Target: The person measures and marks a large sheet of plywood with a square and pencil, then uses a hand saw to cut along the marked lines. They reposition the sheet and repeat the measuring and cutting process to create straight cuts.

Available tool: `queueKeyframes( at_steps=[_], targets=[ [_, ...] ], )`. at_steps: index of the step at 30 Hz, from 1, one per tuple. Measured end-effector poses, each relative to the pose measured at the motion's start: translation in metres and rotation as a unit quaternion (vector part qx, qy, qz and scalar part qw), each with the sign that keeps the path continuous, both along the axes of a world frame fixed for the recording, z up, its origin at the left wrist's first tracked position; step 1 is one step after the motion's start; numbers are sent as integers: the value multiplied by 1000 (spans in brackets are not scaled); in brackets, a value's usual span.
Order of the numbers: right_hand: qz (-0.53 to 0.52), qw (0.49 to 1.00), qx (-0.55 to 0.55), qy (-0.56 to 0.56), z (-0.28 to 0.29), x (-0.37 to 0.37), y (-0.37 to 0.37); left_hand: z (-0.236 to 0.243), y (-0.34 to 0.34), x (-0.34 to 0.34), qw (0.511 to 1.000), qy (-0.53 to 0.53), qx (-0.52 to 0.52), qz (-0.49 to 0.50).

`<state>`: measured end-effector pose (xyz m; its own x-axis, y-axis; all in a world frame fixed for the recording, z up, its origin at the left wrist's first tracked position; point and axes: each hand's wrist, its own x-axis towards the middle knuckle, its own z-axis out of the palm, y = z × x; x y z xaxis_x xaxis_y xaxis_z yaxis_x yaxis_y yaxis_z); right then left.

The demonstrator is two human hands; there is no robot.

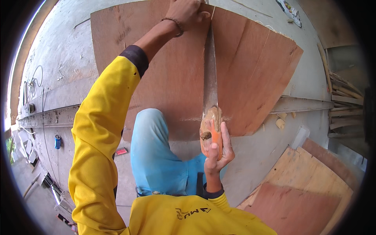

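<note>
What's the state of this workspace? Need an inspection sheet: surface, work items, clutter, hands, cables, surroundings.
Surface: grey concrete floor; long grey beam passing beneath the plywood sheet.
Work items: handsaw pointing away from the person over the reddish-brown sheet; pale dust near its wooden handle.
Clutter: blue drink can and small red item at left; wood offcuts at right.
Hands: right hand gripping the handle; left hand at the sheet's far edge beside the blade tip, grip unclear.
Cables: thin dark cable at far left; its ends can't be made out.
Surroundings: piled wooden slats at right; plywood pieces at lower right.
</note>
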<state>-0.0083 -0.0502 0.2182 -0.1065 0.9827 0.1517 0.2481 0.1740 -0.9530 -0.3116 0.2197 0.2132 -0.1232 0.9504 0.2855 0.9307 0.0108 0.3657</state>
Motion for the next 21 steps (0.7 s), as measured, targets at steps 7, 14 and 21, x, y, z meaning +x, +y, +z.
queueKeyframes(
  at_steps=[7, 14, 21],
  targets=[
    [-21, 994, -94, -50, -42, 6, -27, -18, 10, -7, 999, 16, 31, 19],
    [-1, 992, -89, -89, 16, 45, -90, -14, 22, 1, 996, 44, 2, 78],
    [-2, 999, -10, -41, -40, -44, 32, -16, 25, 1, 996, 33, -14, 86]
  ],
)
